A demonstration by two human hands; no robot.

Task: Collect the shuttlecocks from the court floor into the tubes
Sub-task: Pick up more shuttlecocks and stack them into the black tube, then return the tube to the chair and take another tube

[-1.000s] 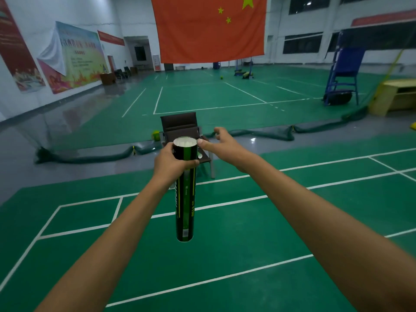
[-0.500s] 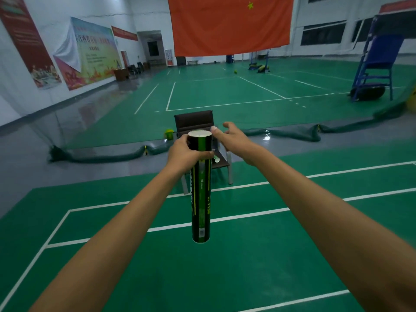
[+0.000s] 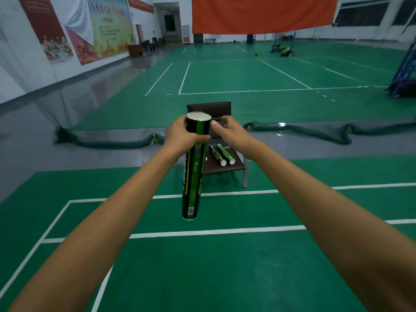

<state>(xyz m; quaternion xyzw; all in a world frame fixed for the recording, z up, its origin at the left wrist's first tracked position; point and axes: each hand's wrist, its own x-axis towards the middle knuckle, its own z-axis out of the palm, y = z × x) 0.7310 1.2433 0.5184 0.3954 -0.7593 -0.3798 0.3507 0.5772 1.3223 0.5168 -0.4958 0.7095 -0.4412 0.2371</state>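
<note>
While both of my bare forearms reach forward in the head view, my left hand is wrapped around the upper part of a tall black cardboard shuttlecock tube with green and yellow stripes. Thumb and fingers are pressed against its wall, just below the rim. I hold the tube nearly upright in the air, above the green court floor with white boundary lines. Its top end shows a pale white disc; I cannot tell whether that is a cap or the contents. Its lower end hangs clear of the floor.

My right hand sits just beside the tube's top, on its right. The thumb tip is at the rim, touching or nearly touching it; the fingers curl loosely and grip nothing that I can see.

Behind the held tube stands a dark brown chair with grey metal legs. Two more black and green tubes with white end caps lie side by side on its seat, touching or nearly so, their caps toward me. No loose shuttlecock can be made out on the floor near me.

Beyond the chair, a dark green net lies bundled along the grey floor strip. A large red flag hangs on the far wall.
</note>
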